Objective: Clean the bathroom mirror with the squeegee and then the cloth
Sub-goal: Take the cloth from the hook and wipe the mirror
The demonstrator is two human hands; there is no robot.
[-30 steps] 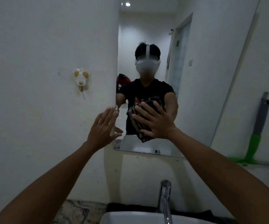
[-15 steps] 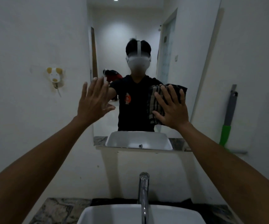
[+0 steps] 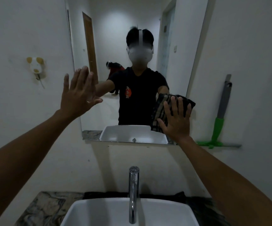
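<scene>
The bathroom mirror (image 3: 109,46) hangs on the white wall above the sink. My right hand (image 3: 176,121) presses a dark checked cloth (image 3: 160,110) flat against the mirror's lower right corner, fingers spread and straight. My left hand (image 3: 78,93) lies flat with straight fingers on the mirror's left edge. The squeegee (image 3: 220,118), with a grey handle and green head, leans upright against the wall to the right of the mirror, untouched.
A chrome tap (image 3: 133,193) rises over the white basin (image 3: 115,214) directly below. A marbled counter (image 3: 45,207) lies at the lower left. A small yellow-and-white hook (image 3: 35,67) sticks to the left wall.
My right hand has slid the cloth to the right, from the mirror's lower middle to its lower right corner. My left hand has stayed by the mirror's left edge, a little higher.
</scene>
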